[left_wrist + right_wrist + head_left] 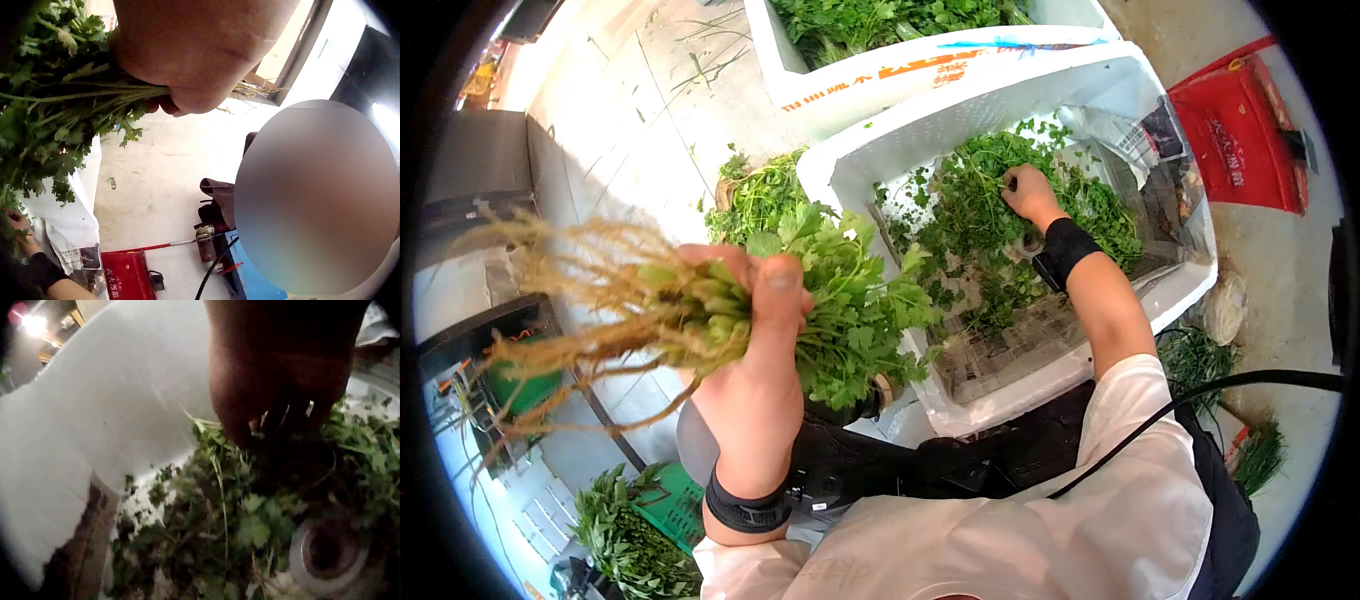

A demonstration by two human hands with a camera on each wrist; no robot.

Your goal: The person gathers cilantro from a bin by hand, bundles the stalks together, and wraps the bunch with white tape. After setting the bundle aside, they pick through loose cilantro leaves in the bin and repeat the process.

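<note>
Left hand (758,365) grips rooted bunch (718,318); right hand (1032,195) pinches greens (980,205) in white box (990,105).

A bunch of leafy greens (855,320) is gripped sideways around its pale-green stems by the left hand (755,350) — tangled brown roots are splayed at one end, lobed leaves at the other. Loose greens (975,225) are strewn inside a white foam box (930,128), some pinched by the right hand (1035,197).
</note>
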